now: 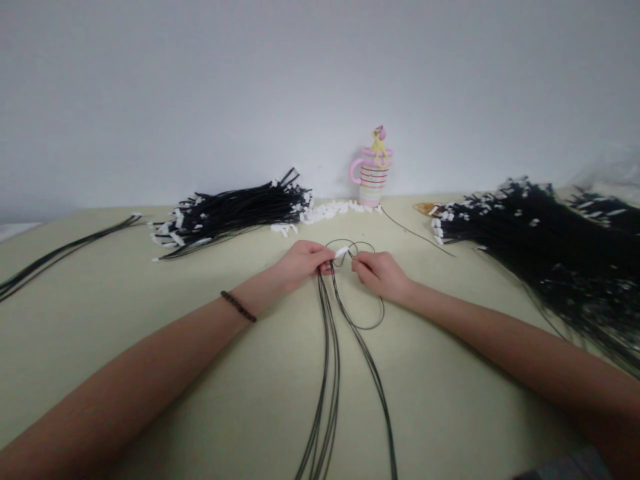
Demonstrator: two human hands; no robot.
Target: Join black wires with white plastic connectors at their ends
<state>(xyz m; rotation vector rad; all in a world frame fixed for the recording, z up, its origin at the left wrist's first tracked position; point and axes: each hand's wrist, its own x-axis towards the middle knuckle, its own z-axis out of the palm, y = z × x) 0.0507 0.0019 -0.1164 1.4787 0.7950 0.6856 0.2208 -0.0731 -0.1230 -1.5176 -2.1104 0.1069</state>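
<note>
My left hand [306, 259] pinches several thin black cables [327, 333] near a small white connector [342, 252], which pokes out past the fingertips. Just to its right, my right hand [381, 272] is closed, thumb against curled fingers, on a thin black wire [383, 313] that loops between the hands and below them. The cables hang from the left hand across the table toward the bottom edge in two strands. Exactly how the wire meets the connector is too blurred to make out.
A pile of black cables with white ends [235, 207] lies at the back left, beside loose white connectors [333, 211]. A pink-handled striped mug [373, 180] stands by the wall. A larger cable heap [540, 240] covers the right side. More cables [65, 250] lie far left.
</note>
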